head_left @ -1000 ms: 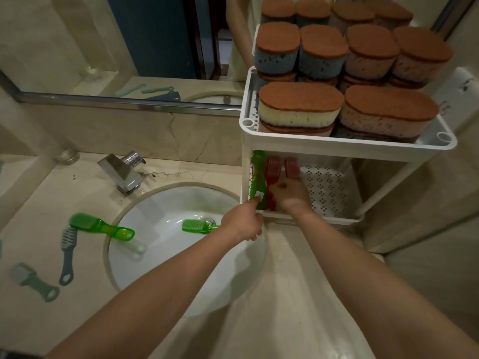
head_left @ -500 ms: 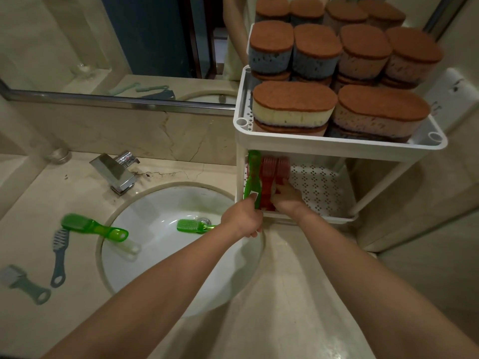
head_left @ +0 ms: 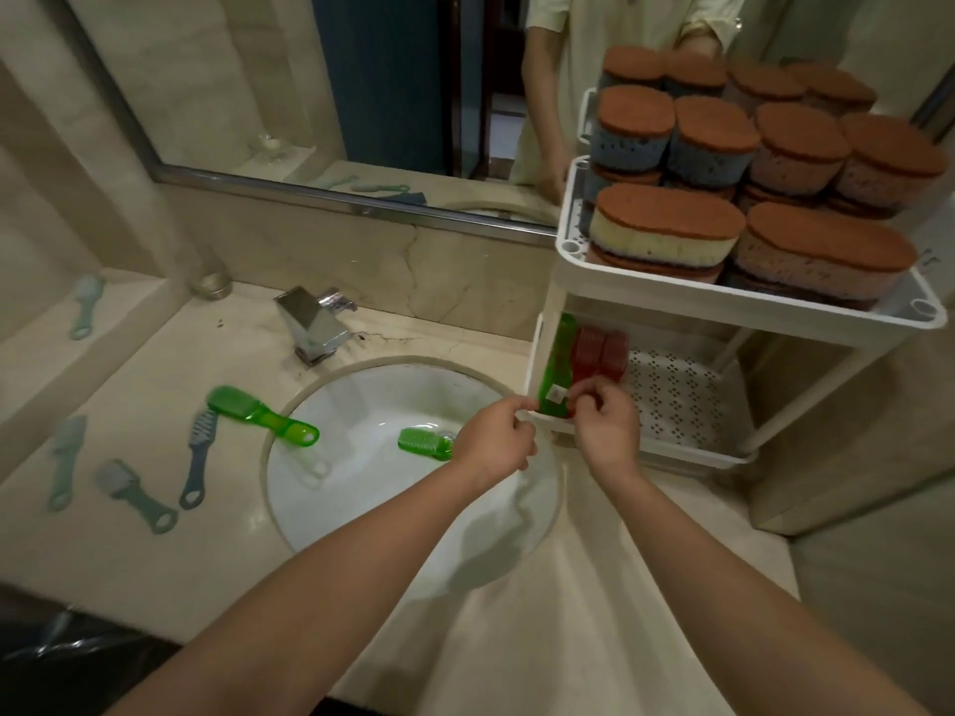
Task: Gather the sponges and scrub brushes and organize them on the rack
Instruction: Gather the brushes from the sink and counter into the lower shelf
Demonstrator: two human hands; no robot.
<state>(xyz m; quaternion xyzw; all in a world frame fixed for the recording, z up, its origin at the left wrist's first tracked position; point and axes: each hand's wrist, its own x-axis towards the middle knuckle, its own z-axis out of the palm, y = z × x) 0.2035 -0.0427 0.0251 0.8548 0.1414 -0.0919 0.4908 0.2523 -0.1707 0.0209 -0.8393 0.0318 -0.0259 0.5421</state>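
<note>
A white two-tier rack (head_left: 726,300) stands right of the sink. Its top shelf is packed with brown-topped sponges (head_left: 666,227). On the lower shelf a green brush (head_left: 559,361) and red brushes (head_left: 599,352) stand on edge at the left end. My left hand (head_left: 496,437) pinches the green brush's lower end at the shelf's front edge. My right hand (head_left: 605,422) pinches the red brushes' lower ends beside it. Loose brushes lie around: a green one (head_left: 261,417) across the basin rim, a green one (head_left: 426,440) inside the basin, a grey-blue one (head_left: 197,457) and teal ones (head_left: 135,494) on the counter.
The white basin (head_left: 362,488) sits in a beige marble counter with a chrome faucet (head_left: 310,323) behind it. A clear brush (head_left: 312,463) lies in the basin's left side. Another teal brush (head_left: 85,305) rests on the raised left ledge. The mirror spans the back wall. A black bag (head_left: 57,658) is at bottom left.
My right hand has slid from the red brushes' middle down to their lower ends at the shelf's front. My left hand stays at the green brush's end. The camera has tilted.
</note>
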